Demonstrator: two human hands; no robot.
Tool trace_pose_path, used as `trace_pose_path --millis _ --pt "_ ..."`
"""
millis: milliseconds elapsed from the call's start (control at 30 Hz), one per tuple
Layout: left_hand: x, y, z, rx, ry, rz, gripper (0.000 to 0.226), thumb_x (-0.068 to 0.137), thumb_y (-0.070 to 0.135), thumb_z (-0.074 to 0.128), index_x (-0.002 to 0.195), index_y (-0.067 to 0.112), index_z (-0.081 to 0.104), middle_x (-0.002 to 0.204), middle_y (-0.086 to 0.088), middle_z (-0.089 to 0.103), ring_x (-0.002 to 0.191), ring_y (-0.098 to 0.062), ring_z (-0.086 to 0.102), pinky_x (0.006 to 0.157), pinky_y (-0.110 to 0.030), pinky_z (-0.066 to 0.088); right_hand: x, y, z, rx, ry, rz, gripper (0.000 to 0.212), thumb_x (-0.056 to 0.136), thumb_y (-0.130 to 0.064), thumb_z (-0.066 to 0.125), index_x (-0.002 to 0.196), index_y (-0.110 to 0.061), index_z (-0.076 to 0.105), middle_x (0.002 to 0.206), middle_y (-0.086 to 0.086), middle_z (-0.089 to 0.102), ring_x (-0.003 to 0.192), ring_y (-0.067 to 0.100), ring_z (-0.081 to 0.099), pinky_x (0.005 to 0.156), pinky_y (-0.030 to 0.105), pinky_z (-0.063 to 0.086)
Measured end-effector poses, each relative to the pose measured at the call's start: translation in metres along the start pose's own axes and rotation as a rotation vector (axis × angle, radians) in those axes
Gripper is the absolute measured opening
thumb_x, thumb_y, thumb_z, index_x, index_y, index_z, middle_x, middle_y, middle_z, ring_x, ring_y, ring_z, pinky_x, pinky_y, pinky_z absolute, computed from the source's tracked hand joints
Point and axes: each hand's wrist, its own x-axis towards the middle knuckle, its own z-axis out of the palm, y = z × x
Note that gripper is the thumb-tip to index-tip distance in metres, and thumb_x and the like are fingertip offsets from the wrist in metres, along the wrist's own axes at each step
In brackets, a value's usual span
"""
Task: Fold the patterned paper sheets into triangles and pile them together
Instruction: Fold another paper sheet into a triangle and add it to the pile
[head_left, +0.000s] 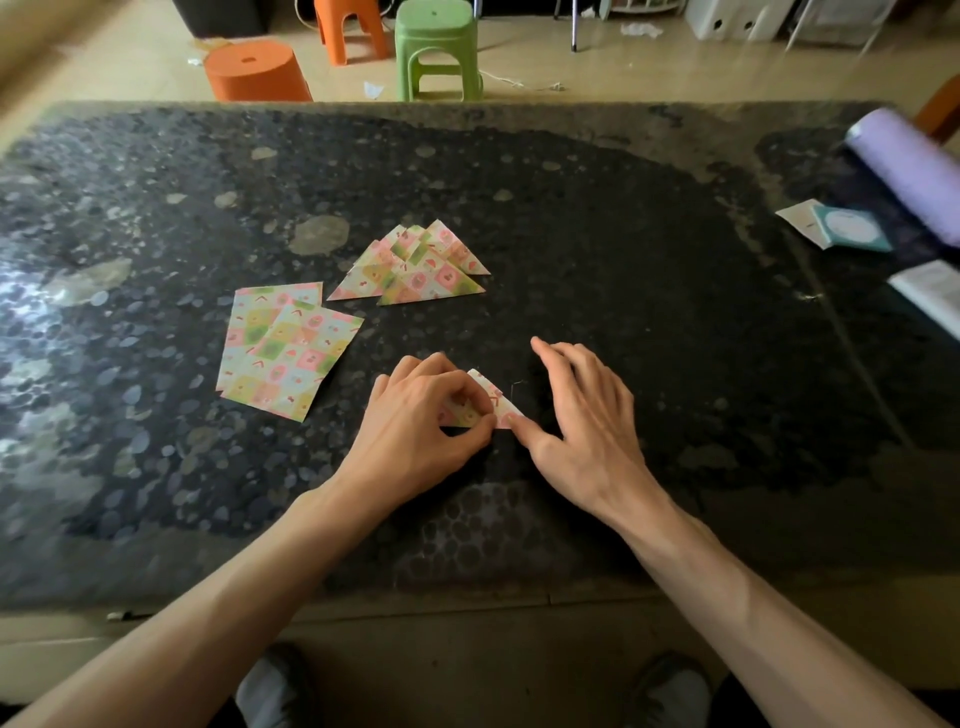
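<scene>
The sheet being folded (492, 401) lay on the tabletop (649, 249) right in front of the person, between the two hands, and only a small pointed part of it showed. The left hand (421, 415) covered most of it, with fingers curled over the paper and the thumb and fingertips pinching its near edge. The right hand (582, 410) rested flat beside it with its fingers spread on the tabletop, its thumb tip pressing the paper's right corner.

This looked like the creasing stage of a triangle fold. To do it well, the corners probably needed to be checked for a true match before any hard pressing. The right thumb could then hold the corner down while the left thumb ran along the fold from the middle outward. Because so much paper was hidden under the left hand, I could not tell whether the edges met squarely.

Further away on the left, a pile of finished triangles (415, 270) sat fanned and overlapping. Just beside it, nearer the person, lay two flat unfolded sheets (285, 345), one skewed on the other. The new triangle would belong on the pile, laid point to point so that the pile tightened up. Well off to the right were a purple roll (909, 171) and a teal packet (847, 228), clear of the work.
</scene>
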Motion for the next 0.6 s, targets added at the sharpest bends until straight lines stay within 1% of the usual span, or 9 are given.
trace_pose_path --millis 67,167,300,400,500,600 --pt "0.001 0.0 -0.001 0.003 -0.01 0.001 0.019 0.085 0.058 0.068 0.094 0.041 0.069 0.103 0.021 0.054 0.099 -0.003 0.043 0.087 -0.027 0.032 0.001 0.001 -0.002 0.026 -0.032 0.005 0.083 0.097 -0.039 0.063 0.163 -0.033 0.014 0.164 -0.009 0.018 0.156 0.011 0.005 0.126 0.036 0.001" --pt "0.001 0.0 -0.001 0.006 -0.014 0.0 0.018 0.085 0.057 0.068 0.094 0.042 0.069 0.103 0.021 0.053 0.1 -0.003 0.044 0.087 -0.027 0.032 0.001 0.001 -0.004 0.035 -0.044 0.0 0.085 0.096 -0.034 0.065 0.163 -0.034 0.013 0.164 -0.009 0.018 0.156 0.01 0.003 0.125 0.035 0.001" --pt "0.001 0.0 -0.002 -0.001 -0.022 -0.003 0.016 0.086 0.056 0.068 0.094 0.042 0.069 0.103 0.021 0.053 0.101 -0.004 0.043 0.087 -0.028 0.031 0.002 -0.001 -0.011 0.132 -0.077 0.056 0.09 0.091 -0.017 0.066 0.163 -0.036 0.015 0.165 -0.01 0.02 0.155 0.01 0.005 0.125 0.035 0.003" --pt "0.003 0.001 -0.005 -0.01 -0.051 0.016 0.018 0.086 0.057 0.067 0.095 0.042 0.069 0.103 0.021 0.054 0.101 -0.004 0.043 0.087 -0.029 0.034 0.002 0.0 -0.013 0.135 -0.084 0.059 0.09 0.09 -0.015 0.067 0.162 -0.036 0.017 0.163 -0.01 0.021 0.155 0.01 0.006 0.125 0.034 0.004" --pt "0.003 -0.003 -0.017 -0.038 -0.121 0.083 0.027 0.082 0.06 0.068 0.104 0.043 0.069 0.11 0.02 0.054 0.105 -0.004 0.049 0.089 -0.03 0.044 0.004 -0.002 -0.012 0.152 -0.089 0.072 0.087 0.089 -0.015 0.067 0.161 -0.035 0.022 0.162 -0.011 0.023 0.154 0.008 0.007 0.123 0.032 0.004" --pt "0.003 -0.012 -0.031 0.01 -0.14 0.188 0.033 0.085 0.055 0.072 0.115 0.041 0.07 0.12 0.022 0.054 0.111 -0.002 0.052 0.089 -0.03 0.05 0.005 -0.003 -0.014 0.19 -0.055 0.087 0.075 0.091 -0.018 0.066 0.156 -0.036 0.035 0.16 -0.014 0.03 0.153 0.005 0.012 0.122 0.03 0.006"
